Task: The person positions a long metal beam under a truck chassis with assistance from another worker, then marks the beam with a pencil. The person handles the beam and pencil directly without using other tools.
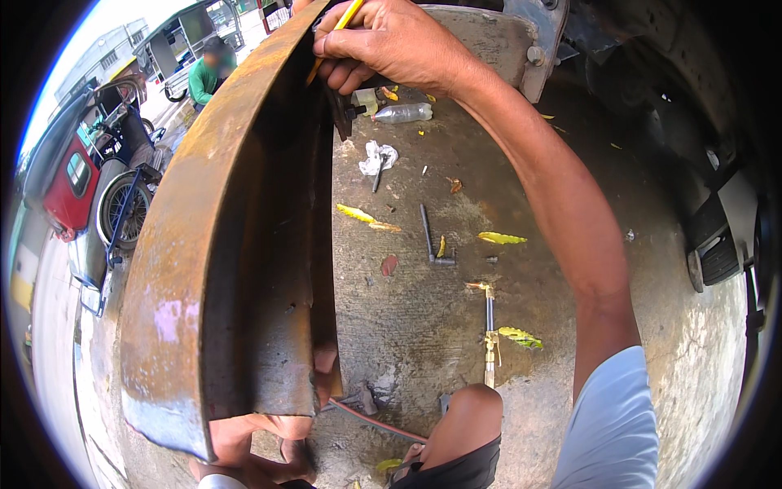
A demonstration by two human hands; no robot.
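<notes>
In my right hand (371, 45) is a yellow pencil (349, 15), pinched between the fingers near the far end of a long rusty steel beam (175, 204). The pencil's lower end is at the beam's dark inner face; whether it touches cannot be seen. The beam has a channel-like hollow side and stretches from the top of the view down to a pale, bare-edged near end. My left hand does not show clearly. A patch of skin appears by the beam's near end, but I cannot tell whether it is hand or leg.
A cutting torch (489, 334), a dark L-shaped tool (429, 236), a plastic bottle (403, 113), crumpled paper (379, 157) and leaves lie on the concrete. A hose (375, 420) runs by my legs. Vehicle parts stand right; a red sidecar (75, 175) and a person in green (204, 80) are left.
</notes>
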